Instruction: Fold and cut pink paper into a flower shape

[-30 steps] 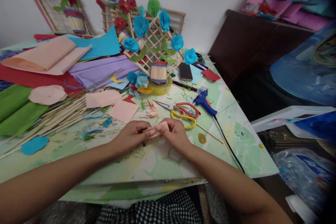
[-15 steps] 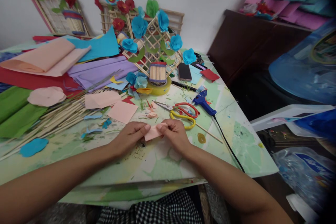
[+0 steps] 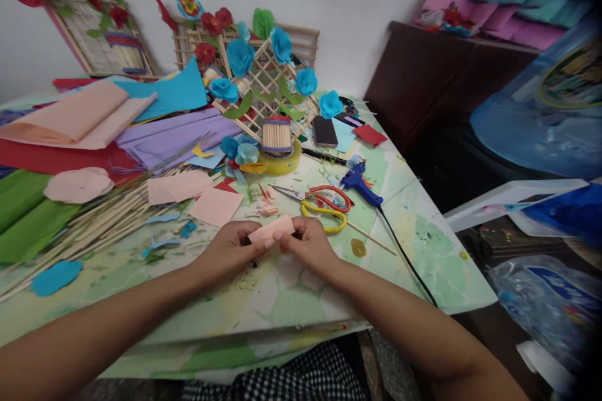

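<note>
A small folded piece of pink paper is pinched between both my hands just above the green-patterned table. My left hand grips its left end with thumb and fingers closed. My right hand holds its right end, fingers curled round it. Scissors with red and yellow handles lie just beyond my right hand. Two pink paper squares lie beyond my left hand.
A blue glue gun with a black cord lies right of the scissors. Bamboo sticks, coloured paper sheets, a wooden lattice with paper flowers, a tape roll and a phone crowd the far table. Bags and a dark cabinet stand at right.
Both hands have turned and refolded the pink paper between the fingers; it now sits flatter and a little higher. The view has shifted slightly.
</note>
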A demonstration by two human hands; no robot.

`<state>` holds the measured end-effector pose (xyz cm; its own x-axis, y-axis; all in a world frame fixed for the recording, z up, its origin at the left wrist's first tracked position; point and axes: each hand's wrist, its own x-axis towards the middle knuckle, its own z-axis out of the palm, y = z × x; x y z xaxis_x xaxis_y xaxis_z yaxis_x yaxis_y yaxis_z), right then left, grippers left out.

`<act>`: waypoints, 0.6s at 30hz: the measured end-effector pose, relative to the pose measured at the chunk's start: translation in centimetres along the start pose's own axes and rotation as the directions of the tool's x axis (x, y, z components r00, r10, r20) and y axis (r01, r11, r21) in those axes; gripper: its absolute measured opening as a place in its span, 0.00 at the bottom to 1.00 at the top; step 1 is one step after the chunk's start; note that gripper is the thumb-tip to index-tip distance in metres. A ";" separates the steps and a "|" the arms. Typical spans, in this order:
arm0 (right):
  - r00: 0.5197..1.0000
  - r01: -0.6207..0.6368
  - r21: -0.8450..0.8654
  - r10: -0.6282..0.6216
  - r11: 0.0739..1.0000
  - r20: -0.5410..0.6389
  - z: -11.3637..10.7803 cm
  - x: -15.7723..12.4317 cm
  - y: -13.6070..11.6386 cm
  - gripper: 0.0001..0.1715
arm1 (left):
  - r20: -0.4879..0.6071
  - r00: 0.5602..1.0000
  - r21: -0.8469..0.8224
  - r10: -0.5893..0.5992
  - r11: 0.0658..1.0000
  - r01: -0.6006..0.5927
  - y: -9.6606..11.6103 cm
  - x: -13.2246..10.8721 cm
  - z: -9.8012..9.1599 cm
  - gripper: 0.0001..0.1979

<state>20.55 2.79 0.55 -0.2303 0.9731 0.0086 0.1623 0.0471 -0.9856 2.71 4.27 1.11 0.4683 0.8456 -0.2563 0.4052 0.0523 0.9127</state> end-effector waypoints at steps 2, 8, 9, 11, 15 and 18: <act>1.000 -0.011 -0.004 0.011 1.000 -0.017 0.0 0.0 0.3 0.17 | -0.001 1.000 0.017 -0.005 1.000 0.005 -0.1 0.1 0.0 0.19; 1.000 0.008 -0.026 -0.008 1.000 -0.023 0.0 0.1 0.4 0.16 | 0.018 1.000 0.077 0.010 0.997 -0.011 -0.4 0.3 0.0 0.19; 1.000 0.010 -0.039 -0.011 0.999 -0.026 0.0 0.1 0.4 0.16 | 0.017 1.000 0.089 0.014 0.996 -0.015 -0.4 0.3 0.0 0.19; 0.999 0.012 -0.055 -0.013 0.998 -0.031 0.0 0.1 0.3 0.16 | 0.016 1.000 0.106 0.020 0.994 -0.021 -0.4 0.3 -0.1 0.18; 0.999 0.011 -0.070 -0.014 0.997 -0.037 0.1 0.1 0.2 0.17 | 0.025 0.999 0.110 0.028 0.993 -0.030 -0.2 0.2 -0.1 0.18; 0.999 0.013 -0.084 -0.016 0.996 -0.034 0.2 0.2 0.2 0.17 | 0.048 0.999 0.063 0.024 0.998 -0.027 -0.1 0.1 0.0 0.18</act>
<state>20.39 2.93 0.31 -0.2004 0.9792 0.0303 0.2392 0.0789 -0.9678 2.73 4.39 1.03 0.5151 0.8202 -0.2488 0.4411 -0.0047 0.8974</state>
